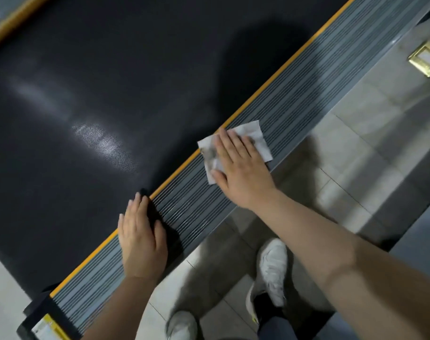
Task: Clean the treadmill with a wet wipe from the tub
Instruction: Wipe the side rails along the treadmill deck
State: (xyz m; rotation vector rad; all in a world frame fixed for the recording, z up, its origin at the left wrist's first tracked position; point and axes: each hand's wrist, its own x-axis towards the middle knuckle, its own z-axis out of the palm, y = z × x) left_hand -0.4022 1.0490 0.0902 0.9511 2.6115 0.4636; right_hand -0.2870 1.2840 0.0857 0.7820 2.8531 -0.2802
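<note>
Wiping is under way on the treadmill's grey ribbed side rail, seen from the head camera as the person leans over it. The right hand, fingers straight and close together, presses a white wet wipe flat against the ridged rail just beside the yellow edge strip. Grey-brown soiling on the wipe's near edge suggests it has already taken up dirt. The left hand, fingers extended and holding nothing, rests on the same rail nearer the person, its fingertips reaching the wide black textured running belt. White sneakers stand on the pale tiled floor alongside. The tub is not in view. Judging by the long stretches of rail on either side of the wipe, much cleaning appears to remain.
</note>
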